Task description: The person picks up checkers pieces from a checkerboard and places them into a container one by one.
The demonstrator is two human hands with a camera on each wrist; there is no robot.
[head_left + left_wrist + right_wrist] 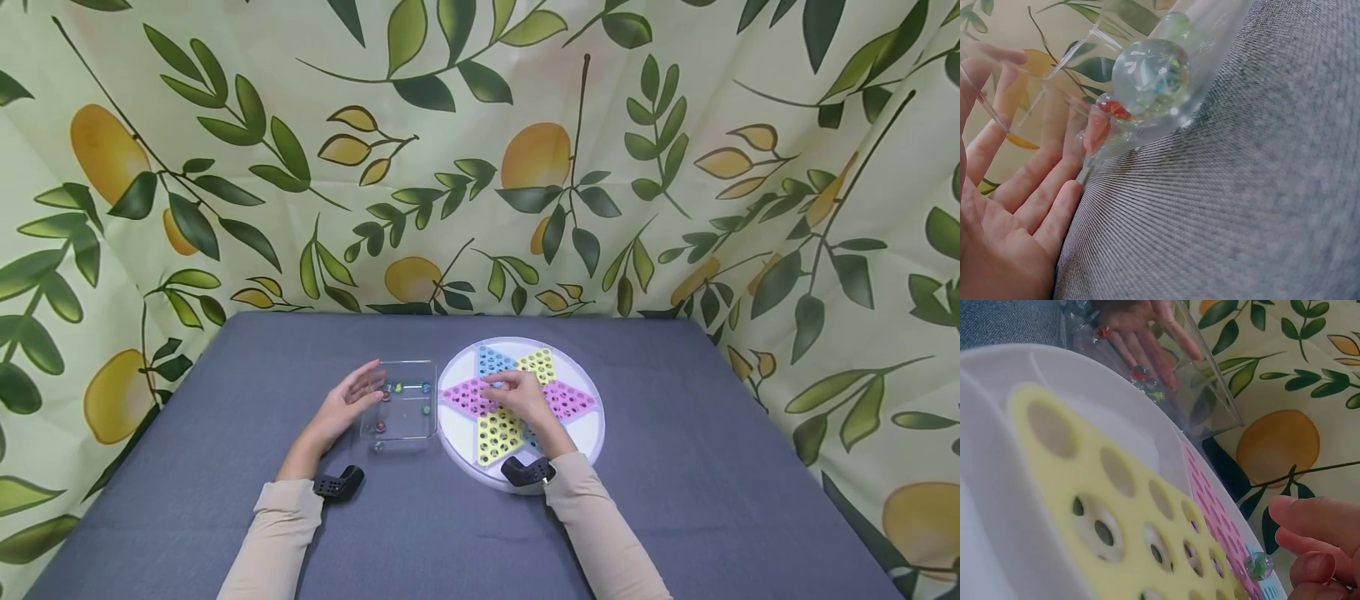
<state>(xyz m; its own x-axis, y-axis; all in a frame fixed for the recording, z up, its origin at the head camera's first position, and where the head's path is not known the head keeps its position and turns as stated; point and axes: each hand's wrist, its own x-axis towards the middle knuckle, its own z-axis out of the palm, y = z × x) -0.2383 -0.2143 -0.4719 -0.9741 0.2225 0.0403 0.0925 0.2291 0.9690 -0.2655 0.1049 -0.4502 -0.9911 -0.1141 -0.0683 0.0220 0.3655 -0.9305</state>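
A clear plastic box [408, 363] with several glass marbles lies to the left of a round white game board [596, 433] with a star of pink, yellow and blue perforated sections. My left hand [348, 404] is at the box's left side, fingers extended along its wall. Through that wall the left wrist view shows a large-looking clear marble [1150, 76] and a red one [1113, 107]. Over the board's left pink section hovers my right hand [522, 398], fingers bent. In the right wrist view a greenish glass marble [1259, 566] sits on the board, apart from those fingertips [1285, 509].
Grey cloth [637, 533] covers the table. Behind it and along both sides hangs a curtain [465, 242] printed with leaves and fruit. A black wrist camera [340, 483] is worn on the left wrist, another [527, 472] on the right.
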